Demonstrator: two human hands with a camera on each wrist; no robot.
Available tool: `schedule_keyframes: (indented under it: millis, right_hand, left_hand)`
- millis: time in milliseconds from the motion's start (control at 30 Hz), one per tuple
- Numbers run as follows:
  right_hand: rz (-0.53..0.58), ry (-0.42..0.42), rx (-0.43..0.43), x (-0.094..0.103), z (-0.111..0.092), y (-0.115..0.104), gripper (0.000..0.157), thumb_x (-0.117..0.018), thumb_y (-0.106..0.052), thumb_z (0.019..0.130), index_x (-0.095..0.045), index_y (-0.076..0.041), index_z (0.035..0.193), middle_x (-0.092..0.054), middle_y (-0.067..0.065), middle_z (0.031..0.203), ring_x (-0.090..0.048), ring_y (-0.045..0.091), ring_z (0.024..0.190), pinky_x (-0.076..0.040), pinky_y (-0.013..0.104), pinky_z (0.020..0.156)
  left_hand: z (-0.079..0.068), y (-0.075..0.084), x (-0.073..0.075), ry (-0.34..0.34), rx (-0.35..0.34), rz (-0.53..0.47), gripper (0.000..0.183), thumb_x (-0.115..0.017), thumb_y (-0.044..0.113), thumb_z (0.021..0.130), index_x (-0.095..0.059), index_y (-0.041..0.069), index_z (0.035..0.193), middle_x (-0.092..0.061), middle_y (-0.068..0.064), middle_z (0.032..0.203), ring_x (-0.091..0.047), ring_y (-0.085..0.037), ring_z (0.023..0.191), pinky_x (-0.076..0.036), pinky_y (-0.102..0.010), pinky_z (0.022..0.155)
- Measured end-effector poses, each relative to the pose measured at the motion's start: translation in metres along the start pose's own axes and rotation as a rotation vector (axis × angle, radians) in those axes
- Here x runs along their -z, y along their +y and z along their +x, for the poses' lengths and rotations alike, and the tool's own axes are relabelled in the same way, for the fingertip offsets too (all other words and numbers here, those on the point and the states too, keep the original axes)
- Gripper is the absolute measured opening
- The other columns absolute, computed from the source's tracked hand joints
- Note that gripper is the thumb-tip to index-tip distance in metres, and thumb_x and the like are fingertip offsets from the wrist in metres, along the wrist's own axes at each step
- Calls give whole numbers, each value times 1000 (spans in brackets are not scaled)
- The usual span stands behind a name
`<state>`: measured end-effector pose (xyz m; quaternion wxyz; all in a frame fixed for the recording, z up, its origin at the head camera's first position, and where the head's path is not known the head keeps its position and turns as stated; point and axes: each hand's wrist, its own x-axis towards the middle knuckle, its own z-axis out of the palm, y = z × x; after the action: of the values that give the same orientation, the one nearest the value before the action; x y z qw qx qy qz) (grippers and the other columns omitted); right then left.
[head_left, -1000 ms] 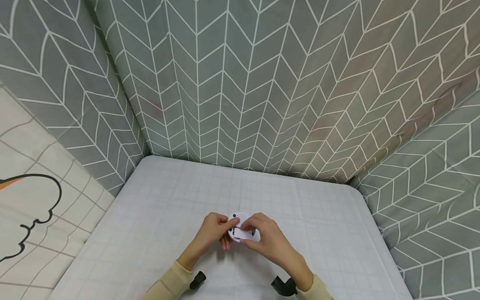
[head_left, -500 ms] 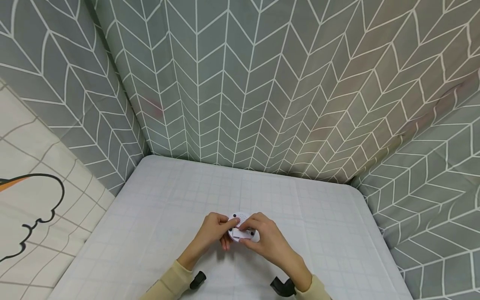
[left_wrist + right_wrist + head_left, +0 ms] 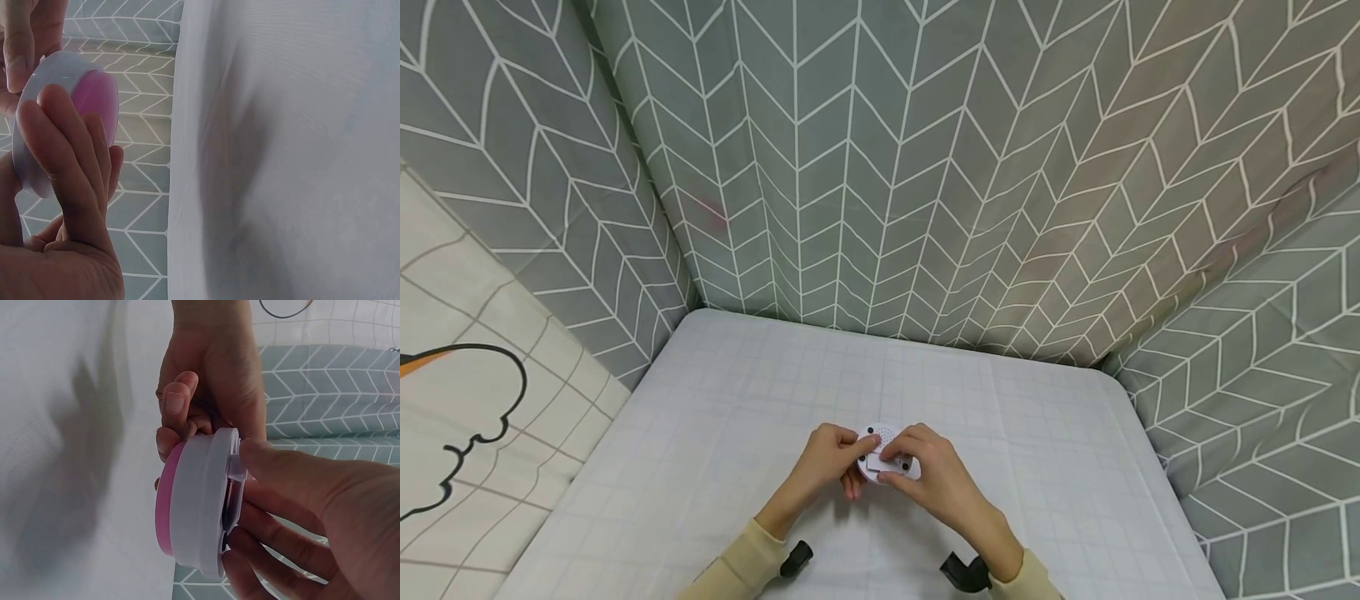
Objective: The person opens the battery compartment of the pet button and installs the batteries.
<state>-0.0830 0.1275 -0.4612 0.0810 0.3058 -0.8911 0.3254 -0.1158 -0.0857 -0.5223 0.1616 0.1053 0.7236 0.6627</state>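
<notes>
In the head view, my left hand [image 3: 826, 460] grips a round white device [image 3: 887, 432] by its left side, thumb on its back. That back has small speaker holes and black dots near the rim. With thumb and fingers, my right hand [image 3: 942, 475] pinches a small white rectangular cover [image 3: 877, 463] against the back. The right wrist view shows the cover [image 3: 236, 467] over a recess with a dark gap beside it; the right thumb rests at its upper end. A pink face [image 3: 97, 103] forms the device's other side, with left fingers [image 3: 72, 147] spread along the body.
A white cloth covers the table [image 3: 760, 367] under both hands. Grey chevron-patterned curtains [image 3: 880, 167] stand behind and at the sides, and a white gridded cloth [image 3: 497, 450] hangs at left. Black wrist mounts [image 3: 966, 573] sit at the sleeves.
The white cover has shifted slightly over the device's back, and less of the dark opening beside it shows. Both hands stay in nearly the same place.
</notes>
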Motion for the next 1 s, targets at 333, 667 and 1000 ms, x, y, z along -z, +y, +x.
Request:
schedule_keyframes:
  millis: [333, 667, 1000]
  right_hand:
    - [33, 5, -19, -1, 1, 1, 22, -93, -17, 80, -73, -19, 89, -69, -6, 89, -63, 14, 85, -59, 33, 73]
    - [-7, 7, -5, -3, 1, -2, 21, -92, -16, 81, -72, -21, 85, -65, -9, 85, -62, 12, 82, -58, 29, 70]
    - [-97, 42, 108, -4, 0, 0, 25, -94, -14, 79, -70, -20, 86, -64, -8, 86, -60, 8, 83, -52, 15, 70]
  left_hand:
    - [3, -3, 0, 7, -7, 9, 48, -73, 38, 100, -69, 0, 71, -66, -12, 50, -62, -16, 37, -58, -59, 46]
    - [2, -3, 1, 14, 5, 15, 48, -73, 38, 101, -70, 0, 71, -68, -13, 53, -63, -16, 38, -59, -58, 48]
    - [1, -1, 0, 22, -12, 5, 46, -72, 36, 102, -70, 0, 73, -68, -14, 54, -62, -17, 37, -57, -61, 48]
